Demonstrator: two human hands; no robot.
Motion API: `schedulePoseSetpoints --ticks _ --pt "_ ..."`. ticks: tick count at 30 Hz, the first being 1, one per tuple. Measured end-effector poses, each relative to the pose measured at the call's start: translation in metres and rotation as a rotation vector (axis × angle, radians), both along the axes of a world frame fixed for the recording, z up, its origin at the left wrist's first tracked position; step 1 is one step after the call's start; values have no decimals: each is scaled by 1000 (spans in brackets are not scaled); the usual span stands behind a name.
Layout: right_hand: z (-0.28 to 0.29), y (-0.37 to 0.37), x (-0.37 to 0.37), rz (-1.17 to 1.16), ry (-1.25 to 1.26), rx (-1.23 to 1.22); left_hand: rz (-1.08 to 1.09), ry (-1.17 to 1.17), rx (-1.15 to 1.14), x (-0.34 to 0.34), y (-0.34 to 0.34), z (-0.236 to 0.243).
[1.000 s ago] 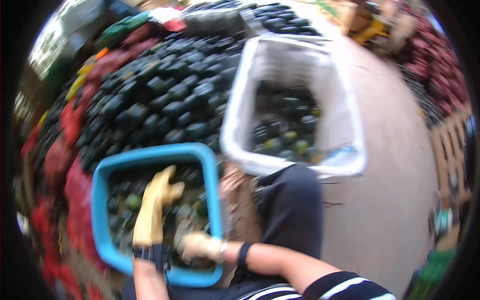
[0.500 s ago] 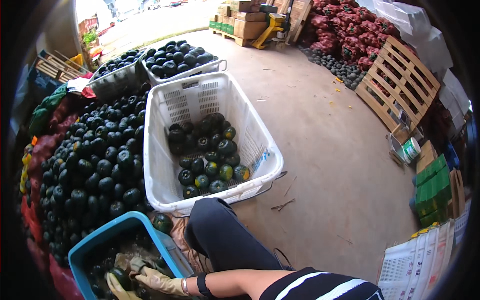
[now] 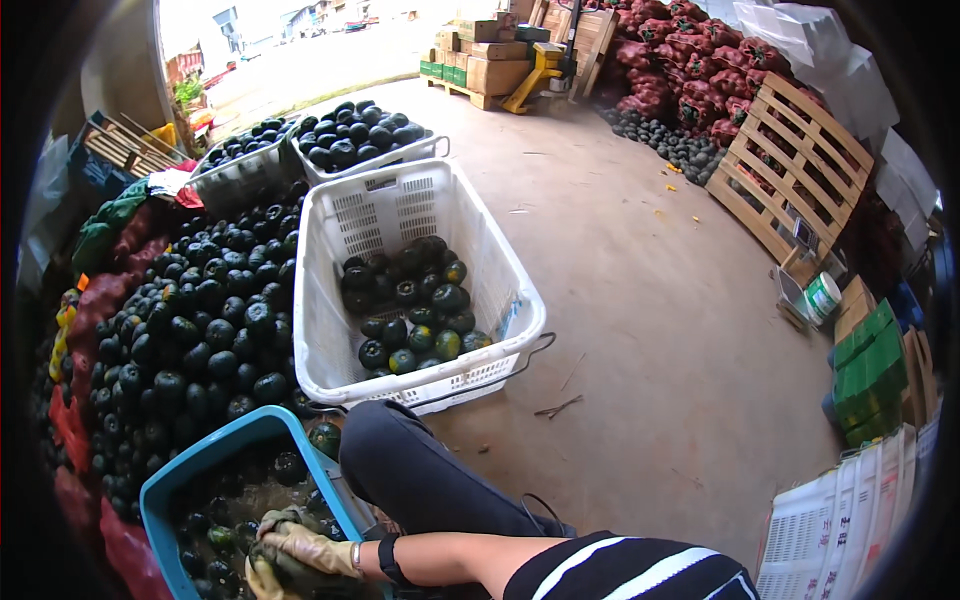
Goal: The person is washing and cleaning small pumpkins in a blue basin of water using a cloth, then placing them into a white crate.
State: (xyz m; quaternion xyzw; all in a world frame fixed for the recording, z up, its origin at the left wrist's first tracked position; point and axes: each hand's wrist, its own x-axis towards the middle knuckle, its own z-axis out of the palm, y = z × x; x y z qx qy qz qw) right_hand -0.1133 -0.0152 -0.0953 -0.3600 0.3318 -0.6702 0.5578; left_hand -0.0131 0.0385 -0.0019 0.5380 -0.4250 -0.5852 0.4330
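Note:
A blue tub [image 3: 178, 468] of murky water holds several small dark-green pumpkins [image 3: 290, 467]. Both my hands are inside it at the lower left, in pale rubber gloves. My right hand [image 3: 318, 548] is closed on a wet, greenish-grey cloth [image 3: 282, 519], pressed over what my left hand has. Low at the picture's edge, my left hand [image 3: 263, 580] is curled around a green pumpkin [image 3: 292, 572], largely covered by the cloth and right glove. Another pumpkin [image 3: 325, 438] lies just outside the tub's rim, beside my knee.
A large white crate [image 3: 310, 345] ahead holds several pumpkins. A big pumpkin heap [image 3: 200, 340] lies left, with filled crates [image 3: 425, 150] behind. A wooden pallet [image 3: 790, 165] leans at right before red net sacks [image 3: 690, 70]. A yellow pallet jack [image 3: 540, 75] stands by stacked boxes.
My right hand and the cloth have come over the pumpkin in my left hand, which was more exposed before. My left hand has shifted right. The view and my knee have shifted slightly.

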Motion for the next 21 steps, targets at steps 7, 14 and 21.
schedulePoseSetpoints --ticks 7,14,21 --pt "-3 -6 -41 425 304 -130 -446 -823 -171 9 7 22" --pt "18 3 -11 121 91 -181 74 -118 -75 15 0 -20" --pt "9 -2 -46 402 -51 69 -63 -243 52 -17 6 35"
